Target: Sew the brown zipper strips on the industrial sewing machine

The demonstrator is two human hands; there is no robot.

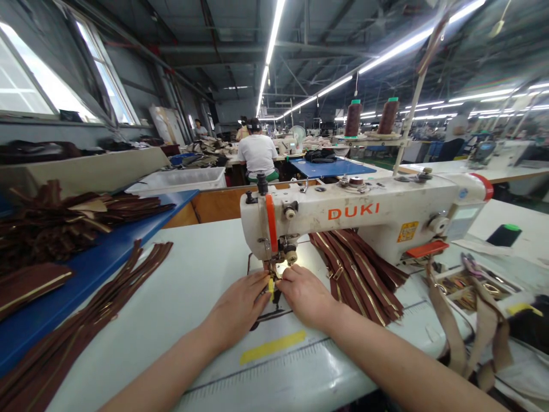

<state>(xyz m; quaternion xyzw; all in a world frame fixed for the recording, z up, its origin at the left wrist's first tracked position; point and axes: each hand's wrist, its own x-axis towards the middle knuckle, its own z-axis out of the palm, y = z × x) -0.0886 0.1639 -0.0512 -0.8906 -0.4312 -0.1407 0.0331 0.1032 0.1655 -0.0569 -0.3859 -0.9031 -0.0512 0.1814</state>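
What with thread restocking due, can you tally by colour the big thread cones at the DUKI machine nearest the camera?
Brown cones: 2
Black or very dark cone: 1
Total: 3

Head view, one camera, worn on the person's head. Looks forward and slightly down over both forearms, left hand [235, 306] and right hand [309, 294] mid-frame. Sewing machine [309, 212] close ahead; pale surface [197, 257] fills the lower part. Wide reach: windows [26, 80] at left edge, ceiling lights [275, 31] above, workshop running deep beyond.
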